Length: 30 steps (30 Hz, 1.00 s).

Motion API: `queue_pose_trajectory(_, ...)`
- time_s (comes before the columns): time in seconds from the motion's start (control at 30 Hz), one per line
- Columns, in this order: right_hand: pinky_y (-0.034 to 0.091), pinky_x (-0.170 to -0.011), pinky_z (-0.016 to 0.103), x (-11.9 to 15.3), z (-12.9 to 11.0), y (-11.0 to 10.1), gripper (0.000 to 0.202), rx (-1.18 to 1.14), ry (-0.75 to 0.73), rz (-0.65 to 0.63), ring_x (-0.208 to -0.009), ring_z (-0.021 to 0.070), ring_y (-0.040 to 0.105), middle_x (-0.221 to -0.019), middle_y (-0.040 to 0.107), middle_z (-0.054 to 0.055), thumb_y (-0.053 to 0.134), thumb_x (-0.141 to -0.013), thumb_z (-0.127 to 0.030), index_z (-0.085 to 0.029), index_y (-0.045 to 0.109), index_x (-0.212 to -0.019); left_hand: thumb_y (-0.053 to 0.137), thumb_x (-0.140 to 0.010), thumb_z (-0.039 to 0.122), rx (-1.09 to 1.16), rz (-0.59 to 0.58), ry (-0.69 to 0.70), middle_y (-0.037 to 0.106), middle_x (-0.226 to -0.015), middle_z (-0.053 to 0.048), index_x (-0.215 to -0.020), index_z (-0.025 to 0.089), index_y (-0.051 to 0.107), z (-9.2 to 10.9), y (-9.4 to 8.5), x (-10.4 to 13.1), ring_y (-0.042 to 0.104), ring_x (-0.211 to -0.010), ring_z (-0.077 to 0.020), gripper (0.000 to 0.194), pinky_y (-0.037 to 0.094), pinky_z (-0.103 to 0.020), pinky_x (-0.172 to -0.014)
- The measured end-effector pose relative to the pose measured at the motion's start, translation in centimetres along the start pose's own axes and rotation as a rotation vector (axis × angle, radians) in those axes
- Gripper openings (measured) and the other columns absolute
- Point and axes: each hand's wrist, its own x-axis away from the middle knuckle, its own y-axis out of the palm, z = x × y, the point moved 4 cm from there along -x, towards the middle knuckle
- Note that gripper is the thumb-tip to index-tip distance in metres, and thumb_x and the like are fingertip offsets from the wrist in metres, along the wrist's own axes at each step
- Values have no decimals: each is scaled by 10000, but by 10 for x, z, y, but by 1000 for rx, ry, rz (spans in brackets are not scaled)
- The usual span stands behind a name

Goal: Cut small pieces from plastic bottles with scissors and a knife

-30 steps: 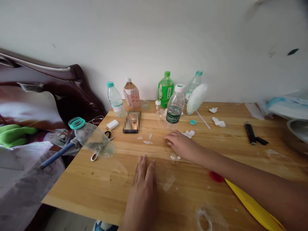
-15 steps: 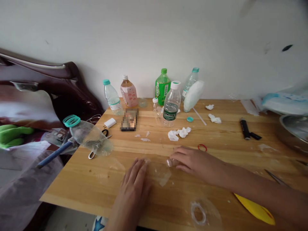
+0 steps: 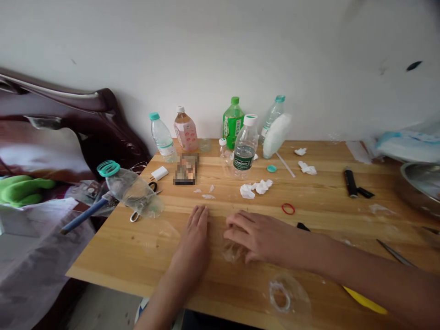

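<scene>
My left hand (image 3: 195,236) lies flat on the wooden table, fingers stretched out and side by side, holding nothing. To its right, my right hand (image 3: 252,233) bends its fingers over a thin, crumpled piece of clear plastic (image 3: 233,253). The palm and part of the plastic are hidden. A clear cut bottle piece with a round neck ring (image 3: 279,297) lies near the front edge. Past my right wrist lies a red rubber band (image 3: 288,209). My right forearm crosses over a yellow item (image 3: 365,300) and partly covers a black one (image 3: 303,227).
A bottle with a teal spring-like neck (image 3: 132,188) lies at the left beside scissors (image 3: 134,216). Several bottles, including a green one (image 3: 233,121) and a Cestbon water bottle (image 3: 244,151), stand at the back. Crumpled tissue (image 3: 256,188), a black cutter (image 3: 350,182) and a metal bowl (image 3: 421,190) are about.
My right hand has moved left, and its fingers now cover the clear plastic that lay between my hands. My left hand has slid slightly away from me. The view has shifted a little.
</scene>
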Motion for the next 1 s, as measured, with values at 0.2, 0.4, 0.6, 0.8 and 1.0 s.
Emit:
queue_pose_trajectory(0.2, 447, -1043, 492, -12, -10, 8, 669, -56, -56, 19, -1308, 344, 458, -1488, 428, 193, 752, -821, -285, -145, 467, -1409, 335, -800, -36, 51, -63, -32, 510, -1488, -173, -1427, 134, 466, 13, 0, 11, 427, -1431, -268, 662, 397, -526, -1166)
queue_pose_trajectory(0.4, 462, -1035, 430, -20, -14, -3, 441, -70, -12, 55, -1248, 284, 507, -1393, 506, 194, 461, -926, -70, -109, 494, -1364, 349, -885, 26, 293, 7, -34, 493, -1512, -128, -1491, 218, 353, 23, 3, 29, 485, -1391, -205, 636, 458, -416, -1127)
queue_pose_trajectory(0.6, 517, -932, 378, -18, -3, -5, 364, -86, -39, 23, -1110, 245, 575, -1275, 580, 126, 521, -924, -74, -162, 553, -1276, 351, -1004, 188, 365, 260, -185, 625, -1357, -96, -1388, 260, 464, 16, -17, 44, 638, -1220, -203, 407, 503, -441, -1066)
queue_pose_trajectory(0.8, 508, -886, 362, -6, 13, 4, 316, -93, -9, -19, -1076, 241, 598, -1149, 627, 88, 659, -899, -162, -182, 592, -1207, 454, -994, 259, 140, 169, -154, 569, -1425, -93, -1403, 275, 478, 15, -6, 70, 551, -1319, -240, 410, 482, -472, -1096)
queue_pose_trajectory(1.0, 433, -638, 280, -8, -4, 12, 195, -40, -35, -57, -787, 177, 623, -932, 635, 16, 609, -863, -38, -189, 600, -986, 647, -899, 269, -83, 73, -36, 581, -1392, -113, -1463, 230, 395, 20, 9, 67, 539, -1297, -287, 619, 517, -492, -1052)
